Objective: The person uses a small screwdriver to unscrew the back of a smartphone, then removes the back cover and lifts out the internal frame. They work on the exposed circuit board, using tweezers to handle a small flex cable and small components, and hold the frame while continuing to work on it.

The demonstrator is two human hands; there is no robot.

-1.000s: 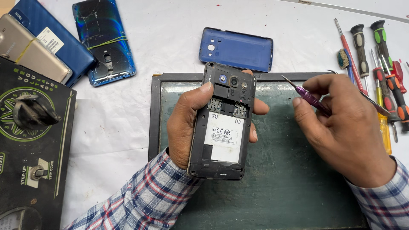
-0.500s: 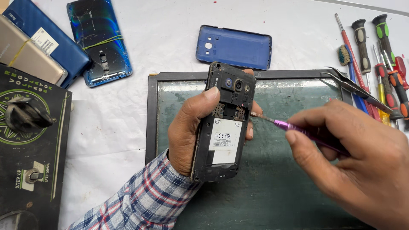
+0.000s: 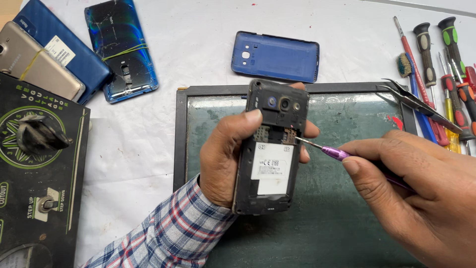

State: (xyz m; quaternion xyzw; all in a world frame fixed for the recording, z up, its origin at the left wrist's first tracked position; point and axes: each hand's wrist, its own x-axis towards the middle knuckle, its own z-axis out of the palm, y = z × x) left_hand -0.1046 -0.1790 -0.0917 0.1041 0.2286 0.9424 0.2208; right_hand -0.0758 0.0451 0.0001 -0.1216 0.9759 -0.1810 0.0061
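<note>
My left hand (image 3: 223, 154) grips a black phone (image 3: 270, 149) with its back cover off, held upright over the green work mat (image 3: 327, 218). The phone's camera and card slots face me, and a white label covers its battery. My right hand (image 3: 421, 193) holds a thin purple-handled screwdriver (image 3: 337, 153). Its metal tip touches the phone beside the card slots, on the right side just below the camera.
The blue back cover (image 3: 275, 56) lies beyond the mat. Several screwdrivers and tweezers (image 3: 436, 89) lie at the right. Three phones (image 3: 121, 49) lie at the upper left. A black box with a knob and switch (image 3: 37, 168) sits at the left.
My right hand swung the screwdriver down from the upper right and brought its tip onto the phone near the card slots. My left hand kept holding the phone, tilting it slightly.
</note>
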